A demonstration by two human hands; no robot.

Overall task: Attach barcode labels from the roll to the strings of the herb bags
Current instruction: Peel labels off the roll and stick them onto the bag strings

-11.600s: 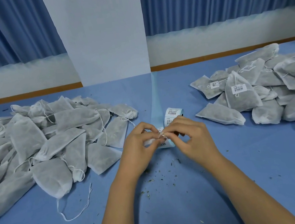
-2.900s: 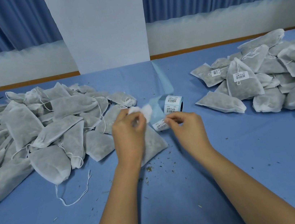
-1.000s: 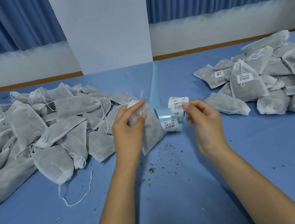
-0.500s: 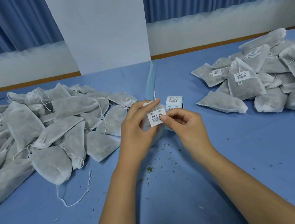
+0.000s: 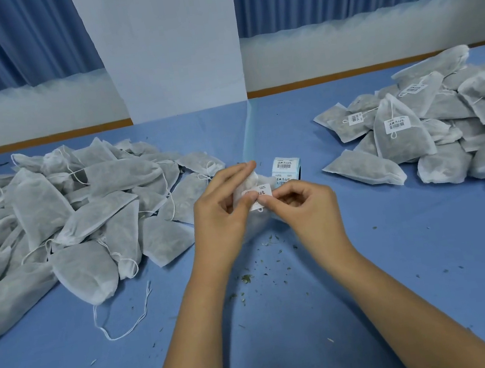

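The heap of unlabelled herb bags (image 5: 68, 214) lies at left, its nearest bags just beside my left hand (image 5: 223, 208). That hand grips one herb bag (image 5: 252, 180) at its neck, thumb pressed on the barcode label (image 5: 262, 192). My right hand (image 5: 303, 203) pinches the same label, and the fingertips of both hands meet there. The label roll (image 5: 286, 171) stands just behind. Blue table (image 5: 431, 250) shows between my right hand and the labelled bags (image 5: 430, 132).

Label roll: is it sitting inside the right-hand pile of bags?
No, the label roll stands on the blue table cover, clear of the labelled bag pile.
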